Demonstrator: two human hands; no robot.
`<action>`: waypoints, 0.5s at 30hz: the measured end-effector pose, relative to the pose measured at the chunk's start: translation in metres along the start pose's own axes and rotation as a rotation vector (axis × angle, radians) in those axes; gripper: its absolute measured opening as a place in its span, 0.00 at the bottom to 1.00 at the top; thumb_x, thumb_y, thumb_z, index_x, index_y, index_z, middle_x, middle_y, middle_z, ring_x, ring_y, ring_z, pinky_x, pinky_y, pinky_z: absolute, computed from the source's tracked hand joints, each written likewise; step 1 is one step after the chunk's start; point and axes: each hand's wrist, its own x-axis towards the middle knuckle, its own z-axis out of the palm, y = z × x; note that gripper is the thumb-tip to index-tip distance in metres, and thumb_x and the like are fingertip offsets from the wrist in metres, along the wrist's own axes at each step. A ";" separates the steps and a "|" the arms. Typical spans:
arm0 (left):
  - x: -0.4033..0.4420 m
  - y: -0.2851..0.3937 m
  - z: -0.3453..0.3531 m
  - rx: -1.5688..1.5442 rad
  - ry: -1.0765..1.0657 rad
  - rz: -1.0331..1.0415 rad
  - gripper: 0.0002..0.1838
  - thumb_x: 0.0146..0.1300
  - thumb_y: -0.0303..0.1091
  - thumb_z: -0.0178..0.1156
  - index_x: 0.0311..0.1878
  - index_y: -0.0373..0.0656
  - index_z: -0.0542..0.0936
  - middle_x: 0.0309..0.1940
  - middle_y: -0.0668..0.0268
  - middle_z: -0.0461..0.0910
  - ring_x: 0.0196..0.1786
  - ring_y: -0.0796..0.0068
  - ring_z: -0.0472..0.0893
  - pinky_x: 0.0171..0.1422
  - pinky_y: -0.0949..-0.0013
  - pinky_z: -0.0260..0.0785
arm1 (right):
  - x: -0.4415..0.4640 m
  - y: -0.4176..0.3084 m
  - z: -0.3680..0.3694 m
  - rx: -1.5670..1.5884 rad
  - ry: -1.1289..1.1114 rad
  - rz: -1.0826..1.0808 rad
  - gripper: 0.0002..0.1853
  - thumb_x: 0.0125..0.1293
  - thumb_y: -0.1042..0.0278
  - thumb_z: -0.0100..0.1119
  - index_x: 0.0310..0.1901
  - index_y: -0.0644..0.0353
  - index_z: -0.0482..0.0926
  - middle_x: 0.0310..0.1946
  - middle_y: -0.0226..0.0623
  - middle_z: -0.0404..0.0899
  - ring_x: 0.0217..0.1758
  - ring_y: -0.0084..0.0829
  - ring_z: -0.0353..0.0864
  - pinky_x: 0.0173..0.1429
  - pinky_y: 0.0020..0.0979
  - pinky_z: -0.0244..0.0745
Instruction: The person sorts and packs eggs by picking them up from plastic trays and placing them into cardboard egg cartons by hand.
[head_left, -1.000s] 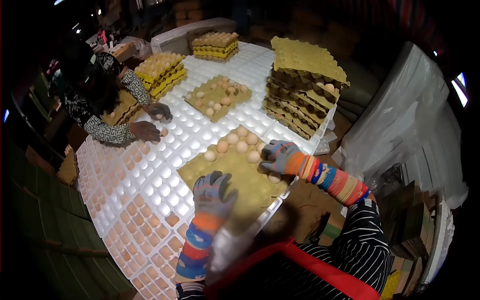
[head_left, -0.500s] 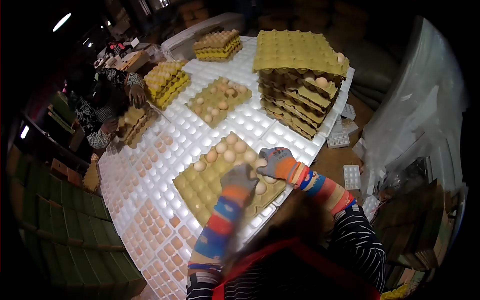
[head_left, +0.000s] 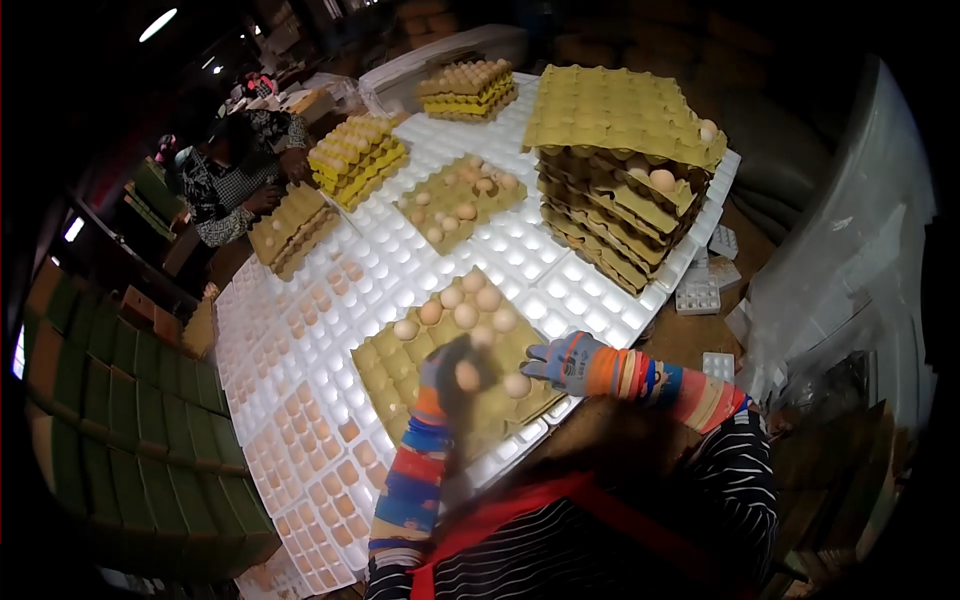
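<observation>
While green boxes (head_left: 130, 430) are piled up at the far left, another person (head_left: 225, 185) can be seen past them, close to a brown tray (head_left: 295, 230). Brown eggs (head_left: 327, 485) are lined up in the near cups of the white table (head_left: 515, 245). Next, a work tray (head_left: 385, 350) is laid flat on the white cups, with one corner pointed away from the body. Its sides look about the same, so its long way cannot be told. Over it, one egg (head_left: 467, 376) is held in the left hand (head_left: 442, 370), with gloved fingers curled around it, though they are blurred. The egg looks almost round, so which way it points cannot be told either. Part of the tray is hidden by this hand. More eggs (head_left: 466, 316) are bunched toward the far corner. By a loose egg (head_left: 517, 386), the right hand (head_left: 565, 362) is pointed left with its fingers bent a little; its palm is hidden, so whether anything is grasped cannot be told. Past it, the way is blocked by a tall pile of trays (head_left: 620, 115), with clear plastic (head_left: 840, 260) at the far right.
</observation>
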 end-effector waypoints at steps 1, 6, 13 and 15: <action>0.002 0.009 0.010 0.105 -0.050 -0.260 0.20 0.56 0.39 0.60 0.49 0.38 0.76 0.34 0.59 0.80 0.34 0.68 0.80 0.38 0.69 0.73 | 0.000 0.004 -0.008 0.153 0.035 0.027 0.27 0.50 0.59 0.64 0.55 0.48 0.73 0.50 0.38 0.75 0.45 0.39 0.79 0.47 0.35 0.75; -0.013 0.002 0.043 0.865 -0.186 0.041 0.25 0.55 0.45 0.59 0.53 0.40 0.75 0.38 0.58 0.80 0.36 0.74 0.80 0.37 0.70 0.74 | 0.001 0.046 -0.014 1.685 0.218 0.271 0.26 0.57 0.68 0.64 0.57 0.62 0.70 0.42 0.35 0.77 0.40 0.24 0.77 0.42 0.30 0.76; 0.012 -0.003 0.002 -0.653 0.072 -0.359 0.27 0.55 0.45 0.61 0.57 0.42 0.74 0.44 0.60 0.76 0.37 0.73 0.77 0.34 0.71 0.70 | 0.067 0.025 -0.046 -0.016 0.153 0.226 0.22 0.47 0.58 0.64 0.47 0.39 0.77 0.52 0.42 0.70 0.48 0.42 0.75 0.44 0.41 0.77; 0.026 -0.003 -0.013 0.015 0.029 -0.216 0.26 0.50 0.42 0.64 0.53 0.42 0.77 0.48 0.59 0.74 0.44 0.66 0.77 0.40 0.66 0.73 | 0.093 0.025 -0.039 -0.201 -0.028 0.206 0.25 0.42 0.50 0.70 0.46 0.41 0.77 0.48 0.39 0.69 0.48 0.44 0.73 0.46 0.41 0.75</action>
